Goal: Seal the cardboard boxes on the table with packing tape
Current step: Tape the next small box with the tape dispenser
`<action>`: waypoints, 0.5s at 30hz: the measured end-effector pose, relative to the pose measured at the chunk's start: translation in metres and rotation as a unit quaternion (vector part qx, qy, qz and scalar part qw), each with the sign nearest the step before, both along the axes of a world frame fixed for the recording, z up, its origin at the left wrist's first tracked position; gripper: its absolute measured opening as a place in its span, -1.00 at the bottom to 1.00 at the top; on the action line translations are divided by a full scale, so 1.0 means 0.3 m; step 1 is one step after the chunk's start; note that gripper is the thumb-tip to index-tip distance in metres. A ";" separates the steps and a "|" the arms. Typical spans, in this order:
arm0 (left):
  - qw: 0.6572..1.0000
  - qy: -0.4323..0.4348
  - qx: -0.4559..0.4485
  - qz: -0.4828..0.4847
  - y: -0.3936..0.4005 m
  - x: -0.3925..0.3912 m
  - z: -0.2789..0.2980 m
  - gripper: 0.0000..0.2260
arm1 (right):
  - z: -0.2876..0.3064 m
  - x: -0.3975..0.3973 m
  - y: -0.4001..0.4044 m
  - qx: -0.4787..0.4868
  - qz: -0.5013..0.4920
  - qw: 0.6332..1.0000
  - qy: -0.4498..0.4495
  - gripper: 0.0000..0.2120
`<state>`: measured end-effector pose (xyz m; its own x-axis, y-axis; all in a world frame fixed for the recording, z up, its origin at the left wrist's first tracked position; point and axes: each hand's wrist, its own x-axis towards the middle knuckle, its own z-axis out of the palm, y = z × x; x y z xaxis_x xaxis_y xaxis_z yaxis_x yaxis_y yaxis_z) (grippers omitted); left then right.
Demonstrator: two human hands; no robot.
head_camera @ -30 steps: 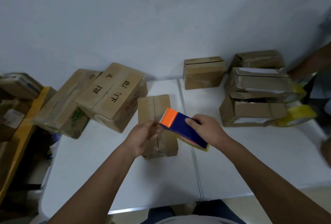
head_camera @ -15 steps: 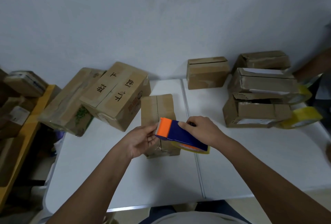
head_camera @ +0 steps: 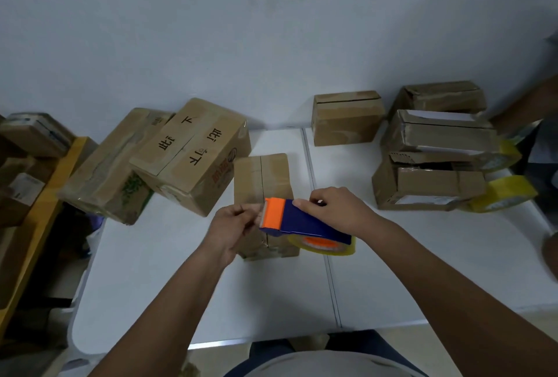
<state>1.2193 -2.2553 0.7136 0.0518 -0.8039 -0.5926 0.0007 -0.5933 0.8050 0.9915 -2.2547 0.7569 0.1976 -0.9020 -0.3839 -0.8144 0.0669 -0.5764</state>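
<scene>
A small upright cardboard box [head_camera: 261, 177] stands on the white table [head_camera: 211, 292] in front of me. Just above its near end my right hand [head_camera: 335, 210] grips a blue and orange tape dispenser [head_camera: 297, 219] loaded with a yellowish tape roll [head_camera: 323, 245]. My left hand [head_camera: 234, 225] pinches at the dispenser's orange cutter end, fingers closed; the tape end itself is too small to make out. The box's near part is hidden behind both hands.
Two large boxes [head_camera: 187, 153] lean at the left. More boxes stand at the back [head_camera: 347, 118] and stacked at the right [head_camera: 434, 165], beside two yellow tape rolls [head_camera: 507, 194]. Another person's arm [head_camera: 525, 102] shows at the right edge. A yellow shelf [head_camera: 45, 195] with boxes stands left.
The dispenser has tilted flatter and dropped lower over the box, so the tape roll now shows below it. My left hand stays pinched at the orange end.
</scene>
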 end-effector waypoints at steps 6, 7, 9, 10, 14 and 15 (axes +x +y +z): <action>0.991 -0.005 -0.004 0.131 0.014 0.268 -0.023 -0.89 | -0.031 -0.102 -0.002 0.033 0.042 0.997 0.054 -0.49; 0.990 -0.013 0.006 0.143 0.032 0.306 -0.036 -0.89 | -0.039 -0.124 -0.002 0.039 0.051 0.995 0.071 -0.49; 0.989 -0.015 0.029 0.142 0.085 0.330 -0.069 -0.89 | -0.058 -0.161 -0.006 0.053 0.063 0.992 0.100 -0.47; 0.989 -0.014 0.039 0.142 0.112 0.324 -0.087 -0.89 | -0.069 -0.173 -0.009 0.057 0.065 0.990 0.113 -0.44; 0.983 -0.001 0.059 0.173 0.176 0.266 -0.134 -0.89 | -0.112 -0.191 -0.009 0.051 0.046 0.987 0.148 -0.34; 0.982 -0.001 0.062 0.181 0.181 0.255 -0.141 -0.89 | -0.121 -0.191 -0.006 0.044 0.039 0.986 0.158 -0.32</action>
<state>1.2958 -2.2011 0.6713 0.3214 -0.6548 -0.6841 0.2286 -0.6475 0.7270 0.9343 -2.2565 0.7207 0.1231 -0.8493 -0.5134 -0.9572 0.0349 -0.2873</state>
